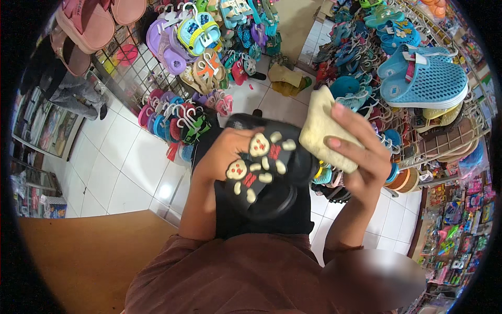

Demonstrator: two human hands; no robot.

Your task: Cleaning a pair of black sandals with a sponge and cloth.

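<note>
My left hand (221, 155) grips a pair of black slide sandals (270, 192) at their straps, above my lap. The straps carry cream bear figures with red details. Up and to the right, my right hand (362, 155) holds a folded pale yellow cloth (325, 129) between thumb and fingers. The cloth is beside the sandals; whether they touch cannot be told. Part of the black footwear is blurred.
Hanging sandals crowd a wire rack at the upper left, with purple clogs (170, 47) on it. Light blue clogs (427, 78) hang at the right. A brown wooden surface (98, 255) lies at the lower left. A person's grey-trousered legs (76, 94) stand at the far left.
</note>
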